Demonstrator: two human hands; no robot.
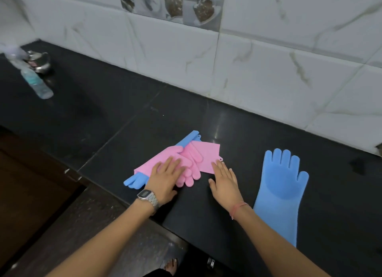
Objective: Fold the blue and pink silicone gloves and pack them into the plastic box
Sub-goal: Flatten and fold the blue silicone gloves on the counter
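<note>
a black stone counter (227, 119) runs beneath a marble-tiled wall (268, 49), where a person is partway through folding silicone gloves. a lone blue glove (282, 190) lies flat and unfolded at the right, fingers toward the wall and cuff toward the counter's front edge, its long axis roughly in line with the right forearm. left of it sits a stacked bundle: pink gloves (186, 163) laid over another blue glove (135, 180), whose fingertips and cuff poke out at either end along a diagonal. the left hand (165, 176), a watch at its wrist, lies flat on the pink layer with fingers straight, gripping nothing. the right hand (224, 178) rests open, fingertips at the edge of the pink cuff, palm down on the counter. the flat blue glove lies just beside the right hand, which is nearer to it and looks best placed to take it. no plastic box is in view. a bottle (37, 82) and a steel pot (39, 62) stand blurred at far left.
</note>
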